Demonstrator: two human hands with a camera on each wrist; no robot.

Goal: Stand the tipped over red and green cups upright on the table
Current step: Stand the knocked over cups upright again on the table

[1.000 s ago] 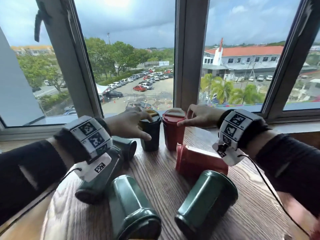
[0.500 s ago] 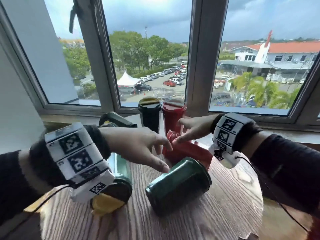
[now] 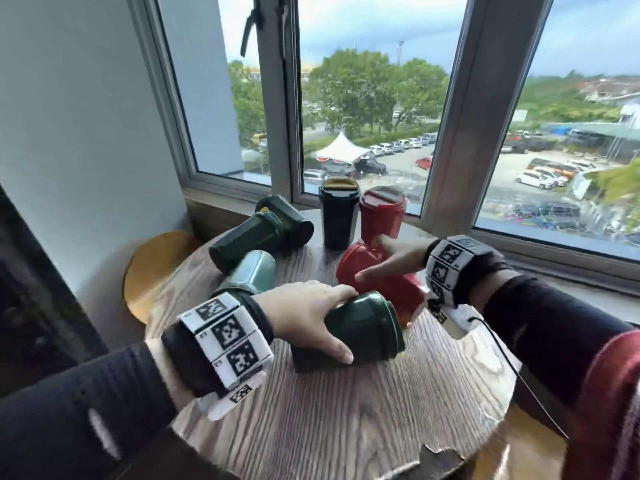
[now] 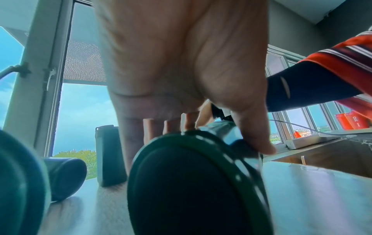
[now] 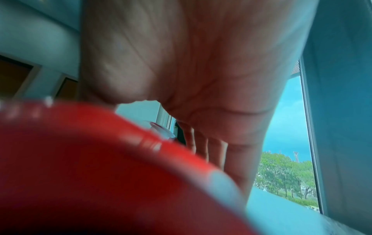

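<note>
Near the middle of the round wooden table (image 3: 346,410) lies a tipped green cup (image 3: 367,330), gripped by my left hand (image 3: 346,323) with the thumb on its near side and the fingers over the top. The left wrist view shows its dark base (image 4: 191,182) under my left hand (image 4: 201,136). Just behind it lies a tipped red cup (image 3: 391,289); my right hand (image 3: 372,259) holds it from above. This red cup (image 5: 100,167) fills the right wrist view, blurred, below my fingers (image 5: 237,159). One dark green cup (image 3: 337,216) and one red cup (image 3: 382,213) stand upright by the window.
Three more green cups lie tipped at the table's back left (image 3: 249,237) (image 3: 287,216) (image 3: 249,271). The window sill (image 3: 554,271) runs behind the table, and a wall closes off the left. A round yellow wooden seat (image 3: 152,271) sits beside the table's left edge.
Both hands have left the upright cups by the window and come back toward me. The left hand has taken hold of the tipped green cup, the right hand the tipped red cup.
</note>
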